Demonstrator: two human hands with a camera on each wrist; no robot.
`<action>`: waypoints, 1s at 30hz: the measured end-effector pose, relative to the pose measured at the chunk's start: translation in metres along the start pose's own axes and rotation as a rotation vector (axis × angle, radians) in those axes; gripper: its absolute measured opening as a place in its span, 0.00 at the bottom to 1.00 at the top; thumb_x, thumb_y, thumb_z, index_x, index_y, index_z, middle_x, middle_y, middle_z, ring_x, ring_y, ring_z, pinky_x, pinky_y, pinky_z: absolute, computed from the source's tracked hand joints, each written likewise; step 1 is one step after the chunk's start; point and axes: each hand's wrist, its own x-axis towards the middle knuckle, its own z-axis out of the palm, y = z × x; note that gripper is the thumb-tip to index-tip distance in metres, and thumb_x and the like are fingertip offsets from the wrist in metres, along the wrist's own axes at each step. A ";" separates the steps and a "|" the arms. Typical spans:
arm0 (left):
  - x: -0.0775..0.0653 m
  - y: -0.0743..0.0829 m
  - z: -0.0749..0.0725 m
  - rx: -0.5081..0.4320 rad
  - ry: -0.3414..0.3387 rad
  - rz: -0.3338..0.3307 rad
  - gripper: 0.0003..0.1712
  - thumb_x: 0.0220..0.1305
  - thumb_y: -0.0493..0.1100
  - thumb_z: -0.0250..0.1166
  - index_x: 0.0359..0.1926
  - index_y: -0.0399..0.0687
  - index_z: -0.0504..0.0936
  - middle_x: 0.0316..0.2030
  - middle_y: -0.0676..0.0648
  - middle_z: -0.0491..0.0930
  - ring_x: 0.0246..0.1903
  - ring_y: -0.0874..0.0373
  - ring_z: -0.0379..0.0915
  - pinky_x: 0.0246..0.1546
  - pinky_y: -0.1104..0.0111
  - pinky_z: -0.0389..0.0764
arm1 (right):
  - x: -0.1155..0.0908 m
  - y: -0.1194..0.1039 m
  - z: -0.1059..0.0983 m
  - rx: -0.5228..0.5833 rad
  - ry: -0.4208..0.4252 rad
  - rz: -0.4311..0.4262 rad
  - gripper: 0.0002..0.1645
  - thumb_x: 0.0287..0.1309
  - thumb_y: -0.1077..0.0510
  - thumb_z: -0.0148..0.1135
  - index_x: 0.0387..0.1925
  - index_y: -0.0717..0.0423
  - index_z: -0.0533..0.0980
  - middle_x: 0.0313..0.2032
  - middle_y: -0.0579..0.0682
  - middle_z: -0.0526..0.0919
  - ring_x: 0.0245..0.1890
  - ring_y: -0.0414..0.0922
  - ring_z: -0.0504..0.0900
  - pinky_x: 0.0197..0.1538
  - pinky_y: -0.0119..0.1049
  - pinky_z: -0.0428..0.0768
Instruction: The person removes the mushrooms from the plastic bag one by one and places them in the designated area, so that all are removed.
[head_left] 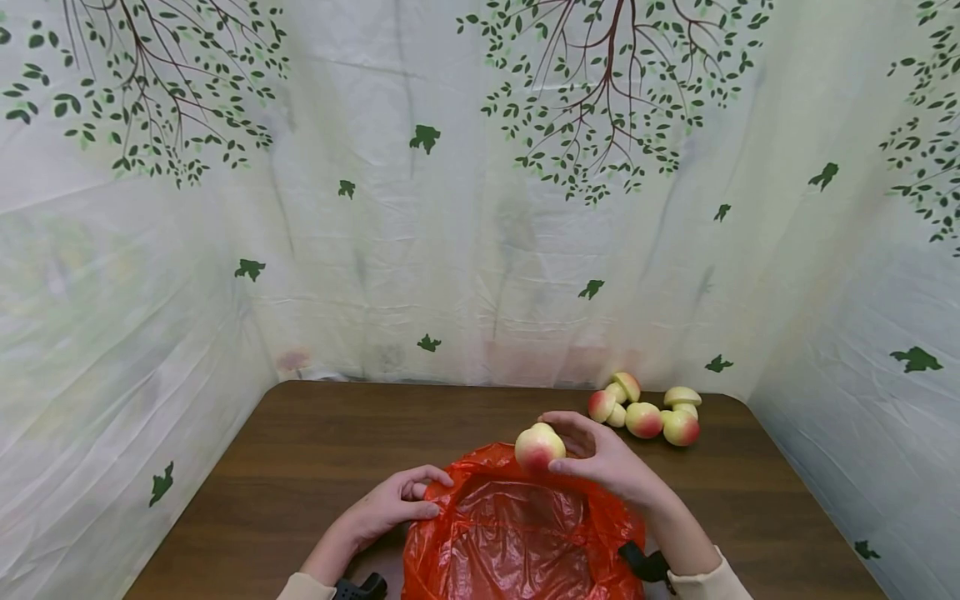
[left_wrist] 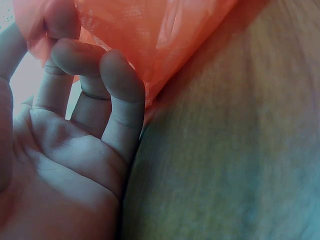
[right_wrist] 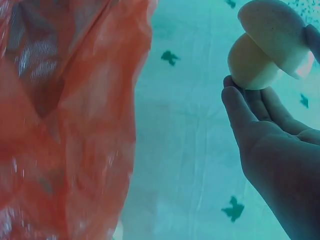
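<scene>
A red plastic bag stands with its mouth spread near the front of the table. At its left rim, my left hand pinches the plastic between thumb and fingers; in the left wrist view, the bag meets the curled fingers of that hand. My right hand holds a toy mushroom, cream with a pink blush, over the bag's far rim. In the right wrist view, fingertips and thumb grip the mushroom from opposite sides, its rounded cap and stem showing.
Several similar cream-and-pink mushrooms lie in a cluster at the back right of the brown wooden table. A pale curtain printed with branches and leaves hangs behind the table and along both sides.
</scene>
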 end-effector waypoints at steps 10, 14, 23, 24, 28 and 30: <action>0.000 0.001 -0.001 -0.003 -0.001 0.002 0.23 0.77 0.40 0.63 0.68 0.38 0.71 0.39 0.53 0.90 0.34 0.63 0.89 0.43 0.65 0.91 | -0.004 0.003 -0.018 0.061 0.093 0.047 0.42 0.69 0.57 0.71 0.77 0.59 0.64 0.76 0.60 0.69 0.73 0.53 0.75 0.64 0.32 0.83; 0.000 0.000 0.000 -0.005 -0.005 0.003 0.23 0.78 0.40 0.63 0.68 0.39 0.71 0.38 0.54 0.90 0.33 0.64 0.89 0.42 0.66 0.91 | -0.004 0.004 -0.026 0.024 0.108 0.014 0.41 0.70 0.59 0.69 0.77 0.62 0.63 0.74 0.64 0.68 0.66 0.49 0.80 0.60 0.31 0.84; -0.001 0.000 0.000 0.000 0.000 0.004 0.23 0.78 0.40 0.63 0.68 0.38 0.71 0.38 0.54 0.90 0.33 0.65 0.88 0.42 0.66 0.91 | -0.007 0.017 -0.052 -0.110 0.218 0.025 0.38 0.69 0.55 0.71 0.75 0.59 0.68 0.74 0.62 0.72 0.74 0.63 0.73 0.62 0.28 0.82; -0.001 0.000 0.000 0.000 -0.001 0.005 0.24 0.78 0.40 0.63 0.68 0.37 0.71 0.38 0.54 0.90 0.33 0.65 0.88 0.42 0.67 0.91 | -0.007 0.019 -0.055 -0.123 0.220 0.016 0.38 0.70 0.55 0.70 0.75 0.60 0.67 0.73 0.62 0.73 0.73 0.61 0.74 0.62 0.28 0.82; 0.000 0.000 0.000 -0.001 0.000 0.003 0.24 0.78 0.40 0.63 0.68 0.38 0.70 0.38 0.54 0.90 0.33 0.65 0.88 0.42 0.67 0.91 | -0.007 0.028 -0.067 -0.113 0.235 0.022 0.36 0.71 0.57 0.68 0.75 0.61 0.68 0.71 0.61 0.75 0.68 0.51 0.79 0.61 0.34 0.83; 0.000 0.000 0.000 0.000 0.002 -0.001 0.24 0.78 0.40 0.63 0.68 0.38 0.70 0.38 0.54 0.90 0.33 0.65 0.88 0.42 0.67 0.91 | -0.008 0.032 -0.073 -0.105 0.240 0.046 0.37 0.72 0.55 0.67 0.76 0.59 0.66 0.72 0.61 0.73 0.69 0.51 0.78 0.64 0.39 0.82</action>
